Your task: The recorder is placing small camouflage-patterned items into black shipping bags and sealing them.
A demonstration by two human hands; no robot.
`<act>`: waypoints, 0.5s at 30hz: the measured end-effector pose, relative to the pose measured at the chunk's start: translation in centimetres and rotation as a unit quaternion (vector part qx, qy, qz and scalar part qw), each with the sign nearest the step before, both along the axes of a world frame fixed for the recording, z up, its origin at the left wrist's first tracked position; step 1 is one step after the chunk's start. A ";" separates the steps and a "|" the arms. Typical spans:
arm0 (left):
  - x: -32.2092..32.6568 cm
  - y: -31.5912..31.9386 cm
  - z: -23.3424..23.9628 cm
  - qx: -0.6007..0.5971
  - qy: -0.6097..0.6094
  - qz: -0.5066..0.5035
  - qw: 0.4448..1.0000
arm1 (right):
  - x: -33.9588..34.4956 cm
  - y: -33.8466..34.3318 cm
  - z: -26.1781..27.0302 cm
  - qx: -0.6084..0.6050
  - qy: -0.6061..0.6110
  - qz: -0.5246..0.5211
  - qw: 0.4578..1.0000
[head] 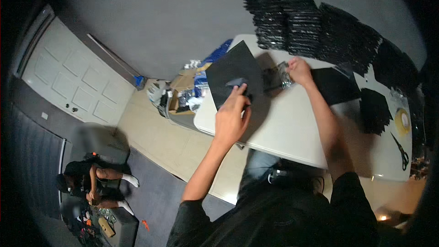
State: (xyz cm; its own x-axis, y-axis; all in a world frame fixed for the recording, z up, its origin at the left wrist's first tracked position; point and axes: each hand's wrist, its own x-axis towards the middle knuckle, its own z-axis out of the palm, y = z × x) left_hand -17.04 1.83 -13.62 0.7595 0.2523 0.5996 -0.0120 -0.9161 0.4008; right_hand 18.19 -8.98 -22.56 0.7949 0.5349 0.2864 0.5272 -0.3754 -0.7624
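My left hand (231, 116) grips a flat black sheet or envelope (233, 68) by its near side, with fingers stretched over its face. The black piece is tilted and casts a shadow on the white table (288, 120). To the right, my right hand (300, 70) pinches a small shiny clear packet (284, 75) close above the tabletop; its contents cannot be made out. Just right of that hand lies another flat black piece (336, 84). A smaller pile of black pieces (375, 111) rests farther right.
Tall stacks of shiny black packages (301, 24) line the table's far side. Scissors (402, 152) and a yellowish tape roll (404, 121) lie at the right end. Left of the table stand open cardboard boxes (183, 82) with bags. A seated person (92, 181) is on a grey sofa.
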 end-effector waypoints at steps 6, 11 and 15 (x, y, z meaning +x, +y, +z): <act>0.3 -1.6 -5.9 -0.014 0.227 -0.067 0.971 | -7.3 -8.3 9.9 0.115 -0.027 0.010 0.993; 3.4 -2.5 -1.9 -0.106 0.253 -0.056 0.960 | -8.2 -12.4 10.0 -0.049 -0.260 0.191 0.945; 10.4 2.6 -4.3 -0.046 0.075 -0.010 0.996 | -9.1 -11.6 7.7 -0.094 -0.163 0.242 0.952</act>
